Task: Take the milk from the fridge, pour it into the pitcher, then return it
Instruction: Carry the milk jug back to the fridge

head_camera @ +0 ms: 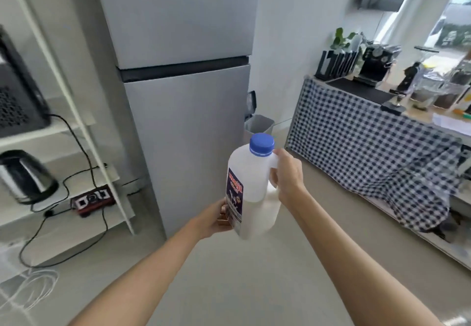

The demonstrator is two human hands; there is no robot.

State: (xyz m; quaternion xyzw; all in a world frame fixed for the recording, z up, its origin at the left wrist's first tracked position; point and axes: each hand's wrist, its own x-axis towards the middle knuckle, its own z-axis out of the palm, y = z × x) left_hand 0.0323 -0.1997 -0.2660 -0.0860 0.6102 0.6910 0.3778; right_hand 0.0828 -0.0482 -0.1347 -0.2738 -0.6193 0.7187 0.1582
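Observation:
A white plastic milk jug (251,188) with a blue cap (261,145) and a dark label is held upright in front of me, about half full. My right hand (286,173) grips its handle near the top. Under the bottom left of the jug, my left hand (216,220) supports its base. The grey two-door fridge (186,132) stands just behind the jug with both doors shut. No pitcher can be made out in this view.
A white shelf unit (76,122) on the left holds a steel kettle (25,176), a black appliance (17,96) and a power strip (93,199) with cables. On the right, a counter with a checked cloth (369,147) carries a coffee machine (377,66) and jars. A grey bin (260,124) sits beside the fridge.

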